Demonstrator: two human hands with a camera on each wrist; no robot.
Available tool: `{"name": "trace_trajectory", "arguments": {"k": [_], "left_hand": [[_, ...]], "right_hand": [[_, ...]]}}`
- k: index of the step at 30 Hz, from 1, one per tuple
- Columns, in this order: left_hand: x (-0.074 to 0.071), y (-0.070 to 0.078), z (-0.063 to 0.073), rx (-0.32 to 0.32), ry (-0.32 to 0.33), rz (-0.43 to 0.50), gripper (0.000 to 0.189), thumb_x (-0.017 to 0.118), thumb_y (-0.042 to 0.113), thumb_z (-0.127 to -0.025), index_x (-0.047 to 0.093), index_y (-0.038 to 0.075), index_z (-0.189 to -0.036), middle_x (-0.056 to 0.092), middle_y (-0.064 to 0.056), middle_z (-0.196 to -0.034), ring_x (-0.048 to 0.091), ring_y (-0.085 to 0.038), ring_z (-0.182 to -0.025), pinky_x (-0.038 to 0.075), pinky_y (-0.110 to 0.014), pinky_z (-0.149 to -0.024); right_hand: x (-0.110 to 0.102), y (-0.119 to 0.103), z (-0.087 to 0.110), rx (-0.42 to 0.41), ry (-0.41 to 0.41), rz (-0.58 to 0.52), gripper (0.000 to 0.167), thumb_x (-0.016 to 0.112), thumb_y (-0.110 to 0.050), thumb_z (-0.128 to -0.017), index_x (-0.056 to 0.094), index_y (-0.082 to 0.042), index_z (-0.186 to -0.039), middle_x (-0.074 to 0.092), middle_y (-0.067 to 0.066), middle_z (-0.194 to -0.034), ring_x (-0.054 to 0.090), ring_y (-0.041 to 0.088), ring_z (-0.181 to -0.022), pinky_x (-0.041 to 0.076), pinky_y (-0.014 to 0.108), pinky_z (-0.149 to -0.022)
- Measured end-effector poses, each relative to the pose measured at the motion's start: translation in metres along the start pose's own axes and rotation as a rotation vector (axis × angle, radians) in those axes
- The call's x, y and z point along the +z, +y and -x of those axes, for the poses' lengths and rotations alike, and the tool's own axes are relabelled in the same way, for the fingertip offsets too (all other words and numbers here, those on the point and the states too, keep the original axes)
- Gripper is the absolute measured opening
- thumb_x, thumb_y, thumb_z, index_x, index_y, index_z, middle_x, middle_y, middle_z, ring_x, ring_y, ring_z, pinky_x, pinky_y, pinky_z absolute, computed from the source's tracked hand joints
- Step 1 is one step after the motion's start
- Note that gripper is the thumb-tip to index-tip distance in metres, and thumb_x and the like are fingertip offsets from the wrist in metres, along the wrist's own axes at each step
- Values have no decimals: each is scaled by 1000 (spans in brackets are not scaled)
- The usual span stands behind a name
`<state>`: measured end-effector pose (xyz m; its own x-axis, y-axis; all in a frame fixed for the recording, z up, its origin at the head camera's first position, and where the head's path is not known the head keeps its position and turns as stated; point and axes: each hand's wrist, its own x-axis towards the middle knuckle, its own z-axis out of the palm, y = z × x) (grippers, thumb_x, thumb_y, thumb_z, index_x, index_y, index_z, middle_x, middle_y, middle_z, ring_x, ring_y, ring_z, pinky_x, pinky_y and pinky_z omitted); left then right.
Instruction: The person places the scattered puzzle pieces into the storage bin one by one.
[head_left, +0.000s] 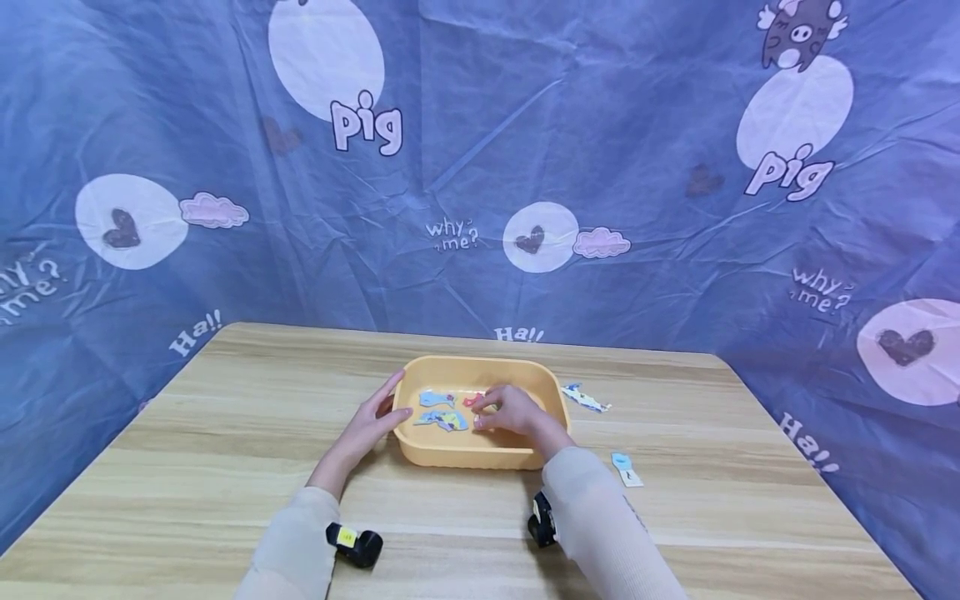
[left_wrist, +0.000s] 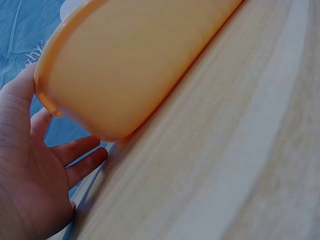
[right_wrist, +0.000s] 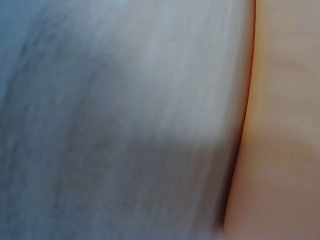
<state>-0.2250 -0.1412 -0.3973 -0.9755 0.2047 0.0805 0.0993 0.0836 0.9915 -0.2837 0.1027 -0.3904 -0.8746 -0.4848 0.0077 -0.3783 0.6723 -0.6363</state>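
A yellow plastic basin [head_left: 480, 457] stands on the table. My left hand [head_left: 375, 423] grips its left end, thumb over the rim and fingers along the outer wall, as the left wrist view also shows. Inside, my right hand [head_left: 510, 410] reaches down with bent fingers and thumb near the bottom. Whether a piece is between those fingertips I cannot tell. Just left of them lie a small red piece [head_left: 471, 400], a light-blue flat cutout [head_left: 437, 399] and a blue-and-yellow patterned cutout [head_left: 444, 420]. The right wrist view holds only the basin's outer wall [right_wrist: 285, 125] and blurred table.
Right of the basin lies a long patterned cutout [head_left: 587, 398], and nearer me a small blue-and-white card-like piece [head_left: 627, 470]. Black wrist cameras sit on both sleeves. A blue printed cloth [head_left: 465, 183] hangs behind the wooden table [head_left: 255, 392].
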Motion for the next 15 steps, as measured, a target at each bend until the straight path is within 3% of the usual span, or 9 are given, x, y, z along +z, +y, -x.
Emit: {"name": "trace_trajectory", "arguments": {"k": [10, 15], "left_hand": [[0, 1, 1, -5, 3, -22, 65, 55, 11, -84, 19, 10, -138, 20, -19, -138, 27, -33, -121, 31, -37, -94], [-2, -3, -1, 8, 0, -13, 66, 55, 11, -83, 19, 10, -138, 19, -19, -138, 26, -34, -121, 31, -39, -94]], "right_hand": [[-4, -2, 0, -12, -18, -97, 28, 72, -12, -68, 67, -4, -94, 59, 8, -90, 50, 23, -82, 39, 30, -73], [-6, 1, 0, -20, -16, -91, 30, 72, -16, -69, 67, -5, -96, 58, 8, -95, 50, 24, -89, 40, 33, -77]]}}
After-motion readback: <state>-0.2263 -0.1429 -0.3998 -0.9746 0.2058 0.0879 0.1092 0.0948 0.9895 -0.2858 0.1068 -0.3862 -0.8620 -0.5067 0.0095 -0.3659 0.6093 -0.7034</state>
